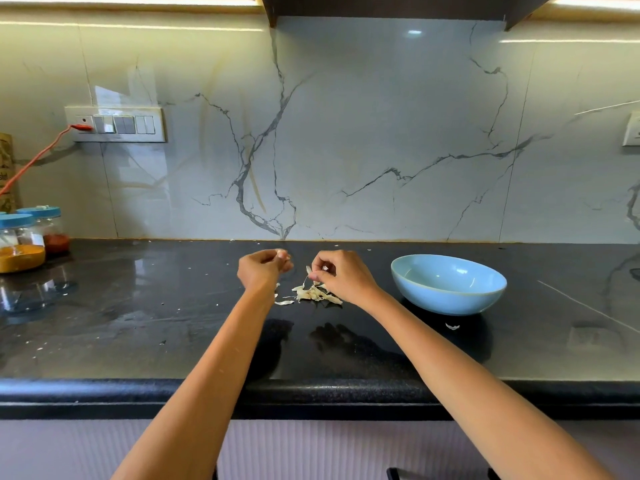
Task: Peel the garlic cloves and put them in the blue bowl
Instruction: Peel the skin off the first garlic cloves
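Note:
My left hand (264, 268) is raised over the black counter, its fingertips pinching a garlic clove (281, 252) that shows pale at the top of the fist. A little to the right, my right hand (337, 273) pinches a strip of papery garlic skin (307, 276) that hangs from its fingers. Below and between the two hands lies a small pile of garlic cloves and peels (313, 294). The blue bowl (449, 284) stands to the right of my right hand; no clove shows inside it.
Two blue-lidded spice jars (31, 239) stand at the far left by the marble wall, under a switch panel (116, 124) with an orange cord. A stray peel (452, 327) lies in front of the bowl. The counter's front edge (322, 393) runs across below my forearms.

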